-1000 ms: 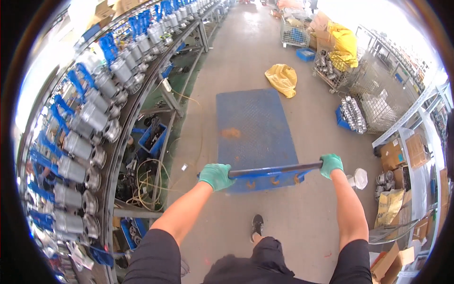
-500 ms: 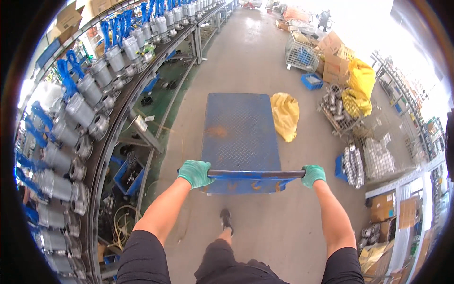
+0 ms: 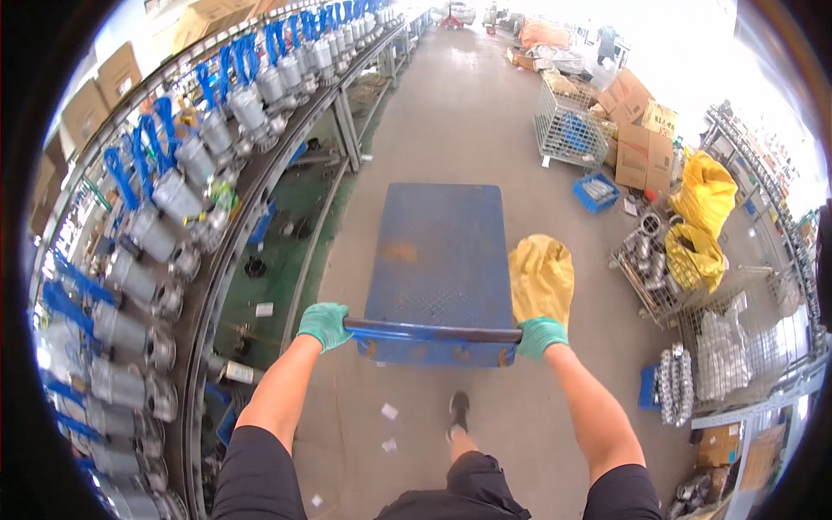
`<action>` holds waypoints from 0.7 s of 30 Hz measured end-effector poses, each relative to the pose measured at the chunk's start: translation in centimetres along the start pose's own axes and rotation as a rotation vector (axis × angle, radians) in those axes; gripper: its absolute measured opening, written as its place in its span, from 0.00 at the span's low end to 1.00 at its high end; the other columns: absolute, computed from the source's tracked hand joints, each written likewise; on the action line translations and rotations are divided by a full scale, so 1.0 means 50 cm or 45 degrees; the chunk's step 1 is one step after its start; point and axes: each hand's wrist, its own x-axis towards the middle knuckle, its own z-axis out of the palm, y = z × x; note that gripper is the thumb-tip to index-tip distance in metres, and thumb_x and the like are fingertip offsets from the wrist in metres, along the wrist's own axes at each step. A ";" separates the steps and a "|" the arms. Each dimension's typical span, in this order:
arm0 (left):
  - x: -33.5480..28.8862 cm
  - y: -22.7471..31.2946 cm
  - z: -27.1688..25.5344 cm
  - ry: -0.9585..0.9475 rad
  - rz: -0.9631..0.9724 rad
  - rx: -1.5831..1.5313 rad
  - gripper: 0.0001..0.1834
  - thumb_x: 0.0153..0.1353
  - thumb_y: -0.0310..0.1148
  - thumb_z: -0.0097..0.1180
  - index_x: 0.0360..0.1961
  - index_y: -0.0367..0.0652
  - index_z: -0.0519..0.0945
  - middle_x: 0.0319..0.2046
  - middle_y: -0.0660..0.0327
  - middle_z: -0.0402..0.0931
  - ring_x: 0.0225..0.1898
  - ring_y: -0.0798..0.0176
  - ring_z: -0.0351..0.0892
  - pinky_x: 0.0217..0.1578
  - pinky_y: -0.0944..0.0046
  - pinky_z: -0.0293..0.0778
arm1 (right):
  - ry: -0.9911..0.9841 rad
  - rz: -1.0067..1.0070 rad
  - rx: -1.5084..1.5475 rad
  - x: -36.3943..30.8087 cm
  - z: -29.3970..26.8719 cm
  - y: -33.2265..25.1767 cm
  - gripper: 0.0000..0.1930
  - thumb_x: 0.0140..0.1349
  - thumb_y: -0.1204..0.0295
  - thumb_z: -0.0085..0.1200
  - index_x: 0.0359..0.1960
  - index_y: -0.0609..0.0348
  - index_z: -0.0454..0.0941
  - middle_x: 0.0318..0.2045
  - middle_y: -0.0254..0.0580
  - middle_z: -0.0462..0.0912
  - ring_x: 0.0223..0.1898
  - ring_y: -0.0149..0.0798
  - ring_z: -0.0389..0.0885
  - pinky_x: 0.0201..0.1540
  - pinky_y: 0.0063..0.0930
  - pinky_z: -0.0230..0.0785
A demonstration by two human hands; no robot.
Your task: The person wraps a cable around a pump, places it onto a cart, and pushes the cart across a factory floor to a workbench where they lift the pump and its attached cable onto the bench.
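Note:
A blue platform trolley (image 3: 442,251) with a patterned metal deck and a rusty patch stands in front of me. Its dark push bar (image 3: 433,332) runs crosswise at the near end. My left hand (image 3: 323,326), in a green glove, is wrapped round the bar's left end. At the right end my right hand (image 3: 542,336), gloved the same way, grips the bar too. The deck carries nothing. Just right of the trolley a yellow sack (image 3: 542,276) lies on the floor, partly behind my right hand.
Along the left runs a long workbench (image 3: 227,234) with rows of grey pumps (image 3: 178,198) trailing blue cables. To the right stand wire cages (image 3: 568,130), a blue crate (image 3: 596,192), cardboard boxes (image 3: 643,156), yellow bags (image 3: 706,195) and metal parts (image 3: 674,386). Paper scraps (image 3: 389,411) litter the floor.
I have moved forward with the trolley, and the yellow sack is now nearer, beside my right hand. The bar has turned slightly, its right end now lower in view. Both hands keep their grip.

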 end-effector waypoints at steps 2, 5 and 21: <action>0.149 -0.048 -0.009 -0.007 -0.133 0.092 0.13 0.56 0.45 0.66 0.38 0.51 0.86 0.40 0.55 0.86 0.47 0.46 0.86 0.51 0.45 0.78 | -0.025 -0.024 0.045 0.132 -0.089 -0.012 0.19 0.58 0.61 0.60 0.52 0.44 0.87 0.50 0.43 0.90 0.53 0.49 0.87 0.55 0.46 0.80; 0.379 -0.108 -0.033 -0.056 -0.279 0.193 0.12 0.57 0.41 0.64 0.42 0.53 0.86 0.45 0.58 0.86 0.52 0.49 0.84 0.57 0.46 0.73 | -0.114 -0.093 0.064 0.314 -0.232 -0.026 0.22 0.59 0.63 0.56 0.57 0.43 0.85 0.53 0.45 0.89 0.55 0.50 0.87 0.57 0.47 0.80; 1.612 -0.316 -0.295 -0.314 -0.029 0.138 0.17 0.57 0.41 0.62 0.45 0.51 0.90 0.46 0.52 0.89 0.50 0.47 0.88 0.52 0.49 0.82 | 0.098 0.038 0.141 1.357 -0.806 0.093 0.17 0.57 0.54 0.62 0.46 0.41 0.88 0.44 0.42 0.90 0.49 0.52 0.87 0.52 0.46 0.80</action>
